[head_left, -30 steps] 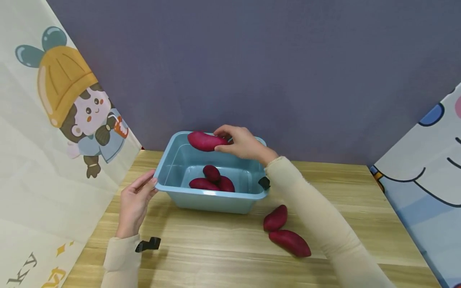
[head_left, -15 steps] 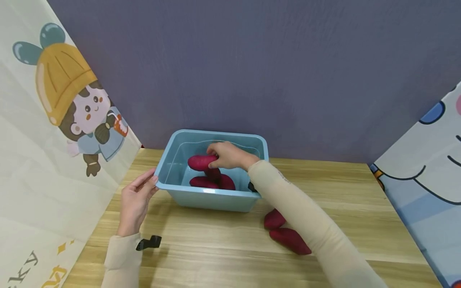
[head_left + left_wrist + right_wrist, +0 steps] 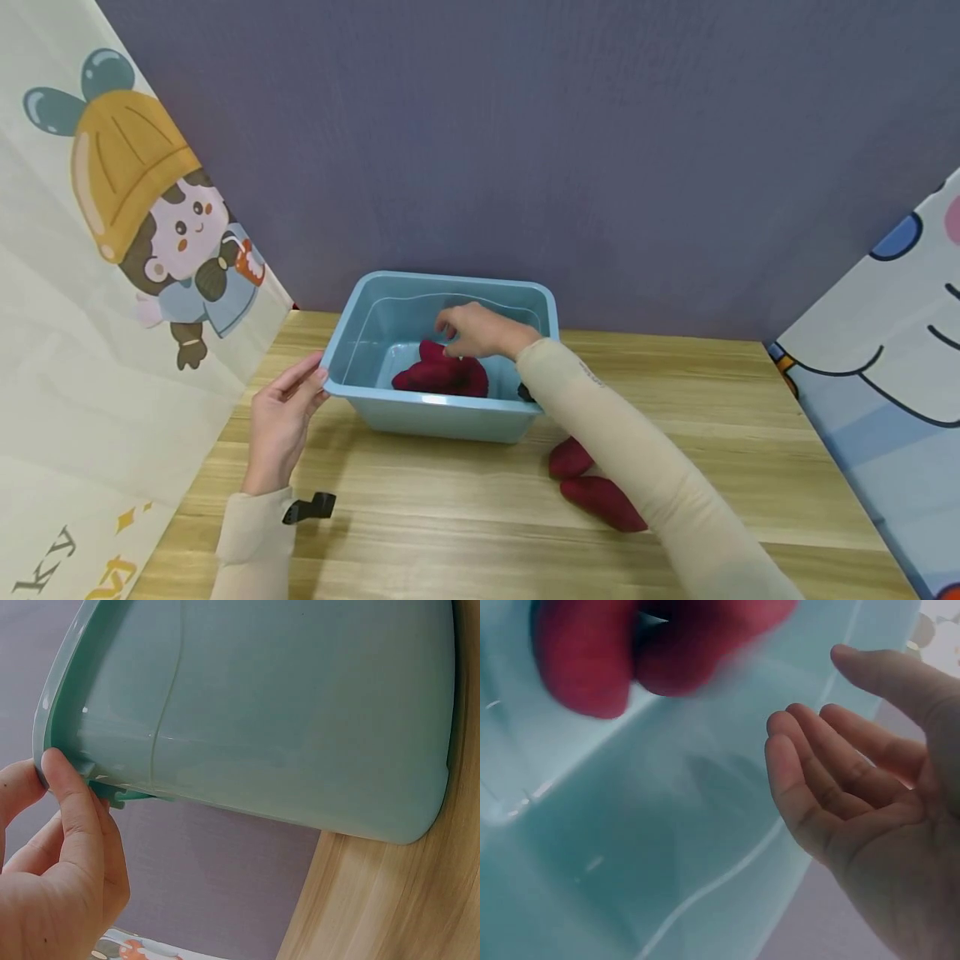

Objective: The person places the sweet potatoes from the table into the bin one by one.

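Note:
A light blue plastic basin (image 3: 442, 422) stands on the wooden table, with several purple-red sweet potatoes (image 3: 441, 377) piled inside near its front wall. My left hand (image 3: 281, 421) pinches the basin's left rim between thumb and fingers, as the left wrist view shows at the rim (image 3: 46, 712). Inside the basin, above the pile, is my right hand (image 3: 480, 330). In the right wrist view its fingers are loosely bent, the thumb stands apart, and nothing lies between them. A blurred sweet potato (image 3: 697, 652) shows there beyond the fingertips.
Two more sweet potatoes lie on the table right of the basin, one (image 3: 570, 458) behind the other (image 3: 602, 503), partly covered by the right sleeve (image 3: 637, 442). A grey-purple wall (image 3: 600, 167) rises behind the basin. Cartoon-printed sheets (image 3: 75, 317) flank the table.
My right hand has lowered a sweet potato from above the basin's back rim into the basin and let go of it onto the pile. My left hand has stayed at the rim.

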Available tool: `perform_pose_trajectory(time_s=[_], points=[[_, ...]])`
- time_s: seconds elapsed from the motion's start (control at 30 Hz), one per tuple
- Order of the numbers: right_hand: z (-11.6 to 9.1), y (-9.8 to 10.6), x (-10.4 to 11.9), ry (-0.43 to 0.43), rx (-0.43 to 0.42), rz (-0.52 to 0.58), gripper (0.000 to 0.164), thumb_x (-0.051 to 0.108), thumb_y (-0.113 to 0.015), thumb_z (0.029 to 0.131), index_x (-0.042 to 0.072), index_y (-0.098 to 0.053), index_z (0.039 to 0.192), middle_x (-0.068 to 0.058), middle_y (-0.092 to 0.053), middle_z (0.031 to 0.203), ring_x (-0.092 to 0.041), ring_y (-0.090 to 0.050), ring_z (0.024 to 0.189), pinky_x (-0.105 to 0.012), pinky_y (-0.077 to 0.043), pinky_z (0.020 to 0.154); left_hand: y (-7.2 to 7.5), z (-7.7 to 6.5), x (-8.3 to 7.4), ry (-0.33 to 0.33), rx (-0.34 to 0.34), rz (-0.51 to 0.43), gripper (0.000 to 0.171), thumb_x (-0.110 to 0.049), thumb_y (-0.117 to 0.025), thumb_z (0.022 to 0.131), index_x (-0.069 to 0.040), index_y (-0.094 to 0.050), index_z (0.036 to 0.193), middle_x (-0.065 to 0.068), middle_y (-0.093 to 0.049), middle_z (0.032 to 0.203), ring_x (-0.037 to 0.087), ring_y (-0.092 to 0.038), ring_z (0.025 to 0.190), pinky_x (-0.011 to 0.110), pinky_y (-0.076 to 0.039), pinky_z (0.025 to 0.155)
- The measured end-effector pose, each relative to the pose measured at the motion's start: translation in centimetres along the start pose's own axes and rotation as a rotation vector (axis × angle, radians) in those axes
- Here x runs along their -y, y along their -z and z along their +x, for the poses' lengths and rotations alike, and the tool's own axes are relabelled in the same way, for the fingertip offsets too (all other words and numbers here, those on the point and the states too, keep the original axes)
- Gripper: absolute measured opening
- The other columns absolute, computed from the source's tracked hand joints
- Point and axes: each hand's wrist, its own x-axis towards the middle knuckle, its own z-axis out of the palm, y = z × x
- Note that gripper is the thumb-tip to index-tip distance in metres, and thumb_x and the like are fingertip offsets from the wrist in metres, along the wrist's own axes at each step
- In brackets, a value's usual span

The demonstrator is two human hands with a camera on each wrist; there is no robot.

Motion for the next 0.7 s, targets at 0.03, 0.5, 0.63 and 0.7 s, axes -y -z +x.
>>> perform_pose_trajectory(time_s=[0.03,0.5,0.63,0.7], points=[[-0.2,0.3,0.1,0.007,-0.008,0.01,0.041,0.016,-0.07,0.096,0.006,-0.058,0.134,-0.009,-0.064,0.125,-0.021,-0.061,0.112,-0.028,-0.054,0.087,0.0,0.0,0.0,0.0,-0.001,0.001,0.046,-0.009,-0.076,0.09,0.008,-0.062,0.13,0.006,-0.071,0.112,0.012,-0.068,0.088,0.022,-0.058,0.076],[-7.7,4.6,1.4,0.157,-0.2,-0.009,0.041,0.021,-0.069,0.097,0.008,-0.06,0.134,-0.003,-0.064,0.125,-0.016,-0.064,0.103,-0.029,-0.053,0.089,0.0,-0.1,0.0,0.009,-0.01,-0.01,0.047,-0.008,-0.076,0.089,0.009,-0.061,0.131,0.007,-0.071,0.113,0.014,-0.069,0.092,0.023,-0.058,0.077],[-10.8,4.6,0.7,0.177,-0.271,-0.006,0.042,0.02,-0.072,0.095,0.007,-0.061,0.133,-0.002,-0.064,0.127,-0.015,-0.063,0.103,-0.033,-0.054,0.089,-0.1,-0.1,0.0,0.005,-0.017,-0.011,0.046,-0.008,-0.077,0.089,0.008,-0.062,0.13,0.007,-0.071,0.113,0.015,-0.069,0.093,0.024,-0.058,0.077],[-12.4,4.4,0.2,0.176,-0.315,-0.006,0.043,0.018,-0.074,0.094,0.007,-0.061,0.133,-0.002,-0.064,0.125,-0.014,-0.062,0.102,-0.034,-0.055,0.087,-0.1,-0.1,0.0,0.004,-0.019,-0.018,0.046,-0.007,-0.077,0.089,0.009,-0.062,0.129,0.007,-0.071,0.113,0.015,-0.069,0.093,0.024,-0.058,0.078]])
